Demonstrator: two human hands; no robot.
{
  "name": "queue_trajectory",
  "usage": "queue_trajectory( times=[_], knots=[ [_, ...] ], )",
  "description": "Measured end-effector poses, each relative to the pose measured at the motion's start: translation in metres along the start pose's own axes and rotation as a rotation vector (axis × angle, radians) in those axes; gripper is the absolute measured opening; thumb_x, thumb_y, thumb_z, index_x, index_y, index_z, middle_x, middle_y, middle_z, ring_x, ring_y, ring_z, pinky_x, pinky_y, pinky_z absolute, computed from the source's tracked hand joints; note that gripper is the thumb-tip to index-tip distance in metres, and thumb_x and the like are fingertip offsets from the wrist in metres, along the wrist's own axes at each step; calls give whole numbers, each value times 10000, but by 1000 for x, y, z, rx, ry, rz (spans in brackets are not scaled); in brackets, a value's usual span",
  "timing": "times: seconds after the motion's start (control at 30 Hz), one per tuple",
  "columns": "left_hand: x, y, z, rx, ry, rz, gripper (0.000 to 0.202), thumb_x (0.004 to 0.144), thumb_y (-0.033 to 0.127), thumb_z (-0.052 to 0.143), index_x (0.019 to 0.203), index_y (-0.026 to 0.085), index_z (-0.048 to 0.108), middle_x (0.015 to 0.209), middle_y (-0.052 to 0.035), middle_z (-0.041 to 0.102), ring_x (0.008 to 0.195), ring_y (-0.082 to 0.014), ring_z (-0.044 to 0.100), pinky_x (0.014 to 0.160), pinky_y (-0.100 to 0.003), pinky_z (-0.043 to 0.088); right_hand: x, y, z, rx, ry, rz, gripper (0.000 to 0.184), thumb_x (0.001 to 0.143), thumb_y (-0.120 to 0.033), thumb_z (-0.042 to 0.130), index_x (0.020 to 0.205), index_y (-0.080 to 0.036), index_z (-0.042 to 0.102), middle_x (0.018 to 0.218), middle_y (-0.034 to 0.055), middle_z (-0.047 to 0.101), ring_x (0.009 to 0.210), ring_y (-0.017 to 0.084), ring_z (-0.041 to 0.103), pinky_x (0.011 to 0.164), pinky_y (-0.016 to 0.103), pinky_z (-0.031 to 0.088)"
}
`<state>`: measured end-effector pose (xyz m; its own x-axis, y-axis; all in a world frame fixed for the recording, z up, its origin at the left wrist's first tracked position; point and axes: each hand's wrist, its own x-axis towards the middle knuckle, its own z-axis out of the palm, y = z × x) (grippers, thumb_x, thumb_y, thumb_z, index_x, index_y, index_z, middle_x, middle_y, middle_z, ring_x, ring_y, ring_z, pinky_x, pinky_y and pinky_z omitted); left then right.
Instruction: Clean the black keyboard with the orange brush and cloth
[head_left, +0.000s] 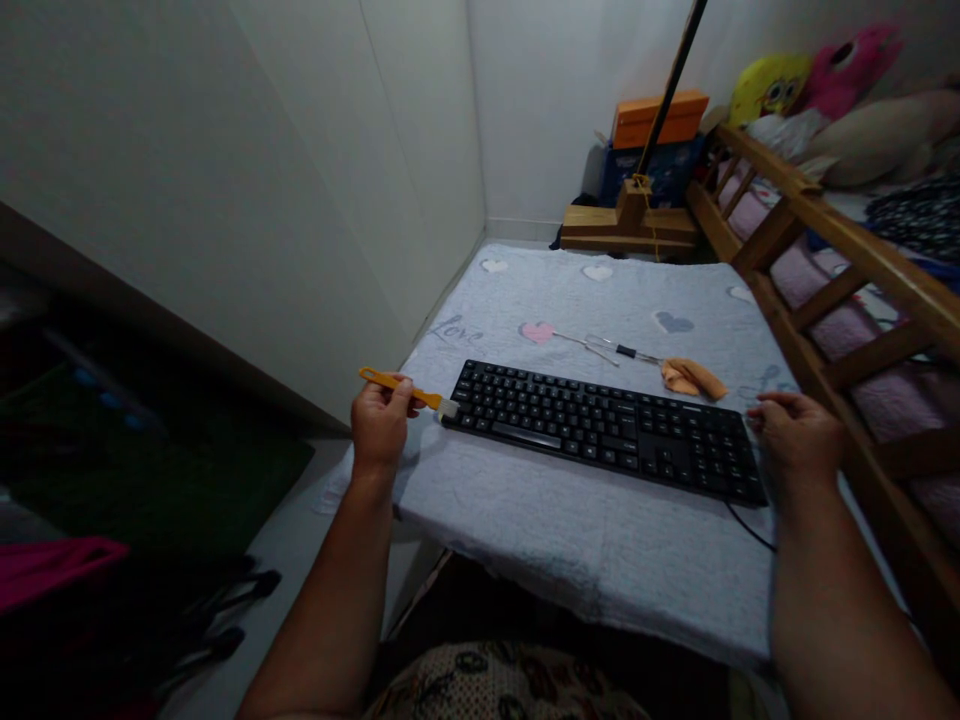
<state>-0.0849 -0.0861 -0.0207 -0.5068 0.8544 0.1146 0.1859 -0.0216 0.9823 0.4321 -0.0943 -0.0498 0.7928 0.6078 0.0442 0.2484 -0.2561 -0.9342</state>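
Observation:
In the head view, my left hand [381, 420] is closed around the yellow handle of a small brush [409, 388]. Its pale bristles meet the left end of a black keyboard [570, 415], which lies slightly slanted across the cloth. Just past the keyboard's right end is my right hand [799, 432], with nothing visible in it; its fingers are loosely bent and a little apart. Behind the keyboard lie a thin white stick [585, 343], a slim tool with a black grip [627, 351] and a crumpled orange cloth [694, 378].
A pale blue cloth printed with hearts [517, 510] covers the table. The keyboard's cable [750, 527] runs off at the front right. A wooden bed rail [832, 230] borders the right side, and a white panel [337, 200] rises at the left. Behind stands a wooden base [600, 228] with a pole.

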Motion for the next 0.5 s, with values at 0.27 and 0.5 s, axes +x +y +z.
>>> queue_trajectory(
  times=[0.27,0.5],
  knots=[
    [-19,-2,22,-99,-151,-71,394,696,501,763,880,186,614,675,7,649,544,-149,640,528,-250,498,1,1,-1,-2,-4,1,245,590,-218,630,822,-189,700,649,-4,661,577,149,608,535,232,453],
    [-7,-11,6,-20,-83,-58,410,699,507,751,909,174,634,705,-10,684,572,-167,681,520,-239,499,0,3,-2,21,-9,-22,264,593,-238,618,835,-190,708,658,-8,663,575,141,606,531,227,458]
  ],
)
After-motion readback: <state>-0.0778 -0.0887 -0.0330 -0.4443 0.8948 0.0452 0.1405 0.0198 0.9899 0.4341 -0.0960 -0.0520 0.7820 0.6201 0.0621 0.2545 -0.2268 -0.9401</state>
